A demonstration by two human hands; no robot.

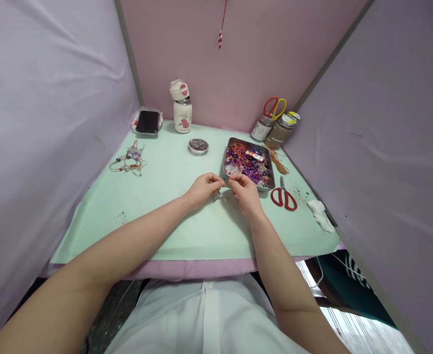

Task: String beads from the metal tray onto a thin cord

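My left hand (pixel 203 189) and my right hand (pixel 244 191) meet fingertip to fingertip over the pale green mat (pixel 157 216), just in front of a metal tray (pixel 226 162) full of purple, red and clear beads and wire. Both hands are closed in a pinch on a small item between them, too small to name; a few tiny clear bits lie under the left hand.
Red-handled scissors (pixel 284 196) lie right of the hands. Beaded strings (pixel 129 162) rest at left. At the back stand a white bottle (pixel 182 108), a round tin (pixel 198 146), a phone in a case (pixel 147 121) and two jars (pixel 275 129) holding scissors. Fabric walls enclose three sides.
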